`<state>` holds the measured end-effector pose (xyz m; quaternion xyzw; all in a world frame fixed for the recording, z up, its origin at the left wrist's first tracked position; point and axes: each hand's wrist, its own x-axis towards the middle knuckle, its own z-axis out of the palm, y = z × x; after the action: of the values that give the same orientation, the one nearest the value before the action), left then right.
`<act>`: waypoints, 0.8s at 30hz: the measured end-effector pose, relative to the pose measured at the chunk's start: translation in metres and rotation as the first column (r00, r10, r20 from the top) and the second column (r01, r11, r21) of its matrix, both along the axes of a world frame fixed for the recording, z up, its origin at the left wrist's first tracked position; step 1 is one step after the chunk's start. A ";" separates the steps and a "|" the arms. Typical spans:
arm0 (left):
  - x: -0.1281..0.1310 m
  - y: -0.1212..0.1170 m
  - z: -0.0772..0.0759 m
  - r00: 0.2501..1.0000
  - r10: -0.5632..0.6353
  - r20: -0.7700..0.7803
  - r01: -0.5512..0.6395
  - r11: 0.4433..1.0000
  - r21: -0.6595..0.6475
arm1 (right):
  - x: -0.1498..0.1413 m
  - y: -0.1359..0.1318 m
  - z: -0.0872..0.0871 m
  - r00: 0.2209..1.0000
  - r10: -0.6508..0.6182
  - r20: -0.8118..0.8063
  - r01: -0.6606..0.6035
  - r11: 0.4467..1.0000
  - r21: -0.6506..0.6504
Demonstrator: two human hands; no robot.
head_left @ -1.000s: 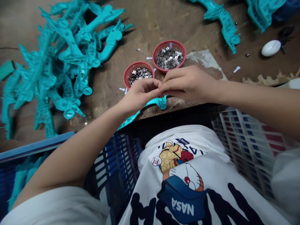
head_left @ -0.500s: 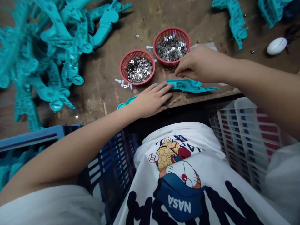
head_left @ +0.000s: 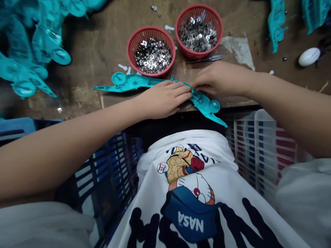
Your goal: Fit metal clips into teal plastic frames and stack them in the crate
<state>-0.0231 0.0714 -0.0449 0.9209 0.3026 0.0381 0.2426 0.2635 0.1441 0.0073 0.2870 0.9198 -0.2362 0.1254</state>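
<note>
A long turquoise plastic part (head_left: 139,82), angled at its middle, lies along the table's near edge, its right end sticking out over the edge. My left hand (head_left: 165,98) grips it across the middle, fingers together over the top. At the bend, my right hand (head_left: 219,80) has its thumb and fingertips pinched against the part; anything between them is hidden. Behind the part stand two red baskets, the left basket (head_left: 129,57) and the right basket (head_left: 219,26), both holding many small shiny metal pieces. A thin screwdriver (head_left: 214,58) lies just behind my right hand.
More turquoise parts (head_left: 43,44) are heaped at the left, and others (head_left: 276,26) lie at the upper right. A white oval object (head_left: 309,57) sits on the right. Below the table edge are a blue crate (head_left: 108,168) and a white crate (head_left: 248,144).
My right hand has come from beside the right basket to the turquoise part. The part has turned, its right end now pointing toward me. My left hand's fingers have closed together on it.
</note>
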 end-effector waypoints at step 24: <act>-0.003 0.011 -0.009 0.999 0.010 0.039 -0.009 1.000 -0.025 | -0.019 -0.022 0.020 0.943 0.165 0.289 -0.226 0.955 0.194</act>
<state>-0.0260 0.0822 -0.0539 0.9154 0.3028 0.0536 0.2597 0.2449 0.1222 0.0277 0.2355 0.9389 -0.0759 0.2392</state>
